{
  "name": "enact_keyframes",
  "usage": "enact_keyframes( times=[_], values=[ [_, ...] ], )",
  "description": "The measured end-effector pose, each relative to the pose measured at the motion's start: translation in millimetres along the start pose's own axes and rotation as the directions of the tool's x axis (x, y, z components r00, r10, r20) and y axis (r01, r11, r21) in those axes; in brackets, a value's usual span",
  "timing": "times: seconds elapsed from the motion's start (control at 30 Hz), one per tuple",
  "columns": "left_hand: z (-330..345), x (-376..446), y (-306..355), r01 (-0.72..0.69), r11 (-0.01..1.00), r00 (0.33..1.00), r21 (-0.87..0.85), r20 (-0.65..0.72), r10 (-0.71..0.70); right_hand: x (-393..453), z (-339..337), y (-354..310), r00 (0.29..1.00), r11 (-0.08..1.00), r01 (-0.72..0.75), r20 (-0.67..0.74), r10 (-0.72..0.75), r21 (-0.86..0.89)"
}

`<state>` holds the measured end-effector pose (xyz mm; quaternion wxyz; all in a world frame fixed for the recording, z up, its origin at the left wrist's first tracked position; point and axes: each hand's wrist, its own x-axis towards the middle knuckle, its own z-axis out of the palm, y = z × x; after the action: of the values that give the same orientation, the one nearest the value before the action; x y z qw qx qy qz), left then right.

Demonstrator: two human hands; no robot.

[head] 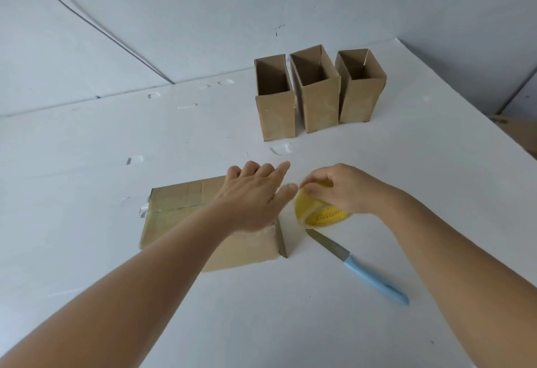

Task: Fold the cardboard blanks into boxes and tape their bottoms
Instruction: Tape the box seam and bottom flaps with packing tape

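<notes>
A brown cardboard box [186, 213] lies on its side on the white table, clear tape running along its seam. My left hand [255, 193] rests flat on its right end with fingers straight, thumb stretched toward the tape roll. My right hand [340, 190] grips a yellow tape roll [316, 213] just right of the box, fingers curled over its top. Three finished open-topped boxes [313, 94] stand upright in a row farther back.
A knife with a light blue handle [374, 279] lies on the table below the tape roll, blade pointing up-left. Small scraps of clear tape [280, 148] stick to the white table [87, 164]. The table's right edge runs diagonally at the far right.
</notes>
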<state>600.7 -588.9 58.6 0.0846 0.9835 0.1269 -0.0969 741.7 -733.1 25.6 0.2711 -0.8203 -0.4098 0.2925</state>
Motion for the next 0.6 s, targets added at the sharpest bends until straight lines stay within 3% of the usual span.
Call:
enact_keyframes(
  times=[0.07,0.23,0.4,0.5,0.6],
  values=[
    [-7,4,0,-0.002,1.000,0.999,-0.009,0.049,0.003,-3,-3,-2,1.000,1.000,0.000,-0.024,0.000,0.007],
    [-19,16,2,0.007,0.998,0.974,-0.059,0.229,0.006,-2,6,-19,0.995,0.925,-0.070,-0.097,0.036,-0.375],
    [-31,23,-3,-0.007,1.000,0.941,0.004,0.338,0.005,-14,2,-30,0.976,0.972,-0.129,-0.197,0.089,-0.198],
    [-45,39,9,-0.119,0.989,0.929,0.091,0.361,0.079,-19,6,-38,0.970,0.964,-0.094,-0.242,0.033,-0.249],
    [-48,52,15,-0.142,0.984,0.915,-0.110,0.364,0.173,-21,7,-43,0.953,0.949,-0.078,-0.304,-0.019,-0.306]
  ],
)
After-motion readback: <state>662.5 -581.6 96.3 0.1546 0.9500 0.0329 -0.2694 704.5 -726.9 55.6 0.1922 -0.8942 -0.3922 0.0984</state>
